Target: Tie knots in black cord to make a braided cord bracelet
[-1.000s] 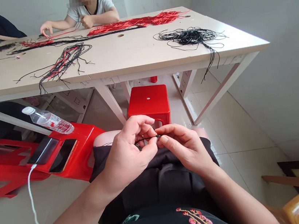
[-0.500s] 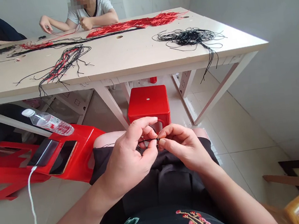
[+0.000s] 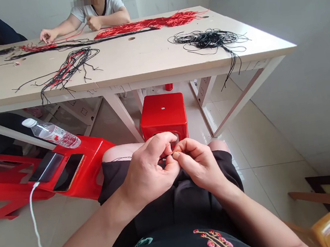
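Note:
Above my lap, my left hand [image 3: 154, 169] pinches a thin black cord [image 3: 121, 159], whose loose strands trail leftward over my knee. The fingertips of my right hand [image 3: 199, 165] are pressed together on the same cord, touching the left fingertips. Most of the cord between the hands is hidden by the fingers. On the table ahead lie a bundle of black and red cords [image 3: 68, 67] and a tangled heap of black cord [image 3: 210, 39], its ends hanging over the edge.
A red stool [image 3: 162, 109] stands before my knees. On another red stool [image 3: 93, 149] at left lie a water bottle [image 3: 55, 134], a phone [image 3: 69, 172] and a dark device with a white cable [image 3: 45, 166]. Across the table [image 3: 145, 67], a person's hand [image 3: 48, 35] works near red cords [image 3: 152, 24].
My left fingers have curled in and both hands have drawn closer together, covering more of the cord. Across the table, the person's hand has lowered to the tabletop.

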Demonstrator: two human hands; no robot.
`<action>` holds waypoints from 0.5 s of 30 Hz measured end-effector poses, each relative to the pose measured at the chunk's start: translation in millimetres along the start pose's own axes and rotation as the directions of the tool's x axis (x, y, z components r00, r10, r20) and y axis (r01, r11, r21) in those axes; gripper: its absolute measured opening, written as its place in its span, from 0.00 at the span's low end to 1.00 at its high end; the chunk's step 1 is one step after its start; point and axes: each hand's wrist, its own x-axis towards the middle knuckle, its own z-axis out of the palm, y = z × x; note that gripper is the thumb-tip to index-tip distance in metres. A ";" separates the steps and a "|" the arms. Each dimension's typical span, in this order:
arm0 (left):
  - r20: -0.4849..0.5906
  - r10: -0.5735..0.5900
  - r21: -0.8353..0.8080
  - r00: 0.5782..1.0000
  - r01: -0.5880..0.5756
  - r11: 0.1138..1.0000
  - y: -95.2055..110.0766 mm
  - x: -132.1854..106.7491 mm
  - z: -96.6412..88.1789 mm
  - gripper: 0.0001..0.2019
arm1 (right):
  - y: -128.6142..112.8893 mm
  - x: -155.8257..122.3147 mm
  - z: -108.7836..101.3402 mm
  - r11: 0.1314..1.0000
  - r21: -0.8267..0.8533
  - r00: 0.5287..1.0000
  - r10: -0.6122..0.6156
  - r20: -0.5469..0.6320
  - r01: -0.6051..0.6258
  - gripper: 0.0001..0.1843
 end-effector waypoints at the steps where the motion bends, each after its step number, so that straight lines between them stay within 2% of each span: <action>1: -0.002 -0.026 -0.012 1.000 0.026 1.000 0.8 0.1 1.1 0.18 | 0.3 -0.7 0.3 1.000 -0.008 1.000 -0.003 -0.019 0.003 0.07; 4: 0.048 -0.170 -0.141 0.984 0.175 0.974 2.0 0.9 2.6 0.16 | 1.7 -1.8 -1.3 0.999 0.038 0.998 0.008 -0.055 -0.006 0.09; 8: 0.203 -0.340 -0.393 0.918 0.394 0.830 -0.6 2.8 1.7 0.16 | 3.8 -0.6 -5.2 0.993 0.111 0.999 0.032 -0.015 -0.030 0.08; 12: 0.310 -0.379 -0.510 0.872 0.489 0.707 -3.6 2.5 -3.0 0.15 | 3.6 1.1 -8.5 0.999 0.054 1.000 0.000 -0.029 0.001 0.07; 15: 0.354 -0.404 -0.494 0.844 0.535 0.685 -5.9 1.7 -9.4 0.15 | 2.8 2.6 -12.5 1.000 0.020 0.994 0.004 -0.109 -0.002 0.08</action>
